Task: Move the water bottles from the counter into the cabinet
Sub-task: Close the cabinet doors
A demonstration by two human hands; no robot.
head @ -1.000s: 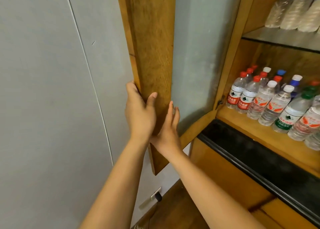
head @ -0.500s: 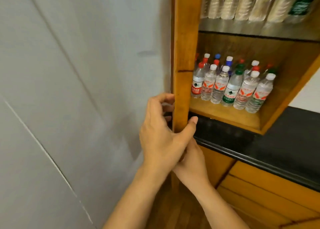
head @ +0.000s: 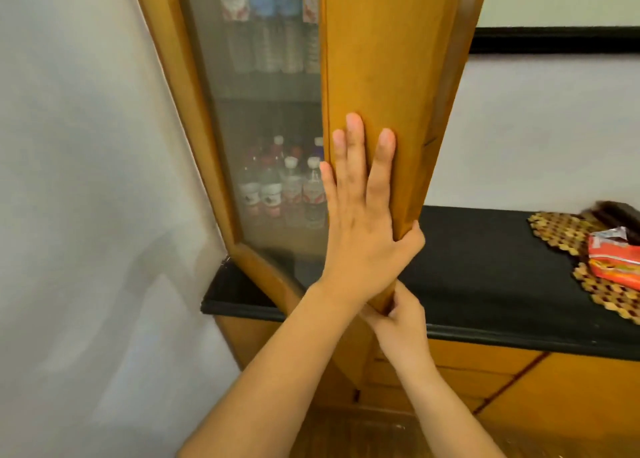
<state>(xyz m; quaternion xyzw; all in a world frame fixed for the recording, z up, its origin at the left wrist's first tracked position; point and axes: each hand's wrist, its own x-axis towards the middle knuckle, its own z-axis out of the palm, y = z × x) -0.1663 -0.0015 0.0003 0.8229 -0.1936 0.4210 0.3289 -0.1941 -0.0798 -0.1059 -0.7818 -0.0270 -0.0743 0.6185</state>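
Left hand (head: 360, 222) flat on the cabinet door (head: 384, 77) — right hand (head: 401, 322) grips its bottom edge.

glass door (head: 221, 118) blocking water bottles (head: 284, 194), counter (head: 485, 250) open

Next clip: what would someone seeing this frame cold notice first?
First, the left hand pressed flat on the wooden cabinet door at centre, with the right hand gripping the door's bottom edge below it. Next, rows of water bottles behind the glass pane to the left. A red snack packet lies on the black counter, far right.
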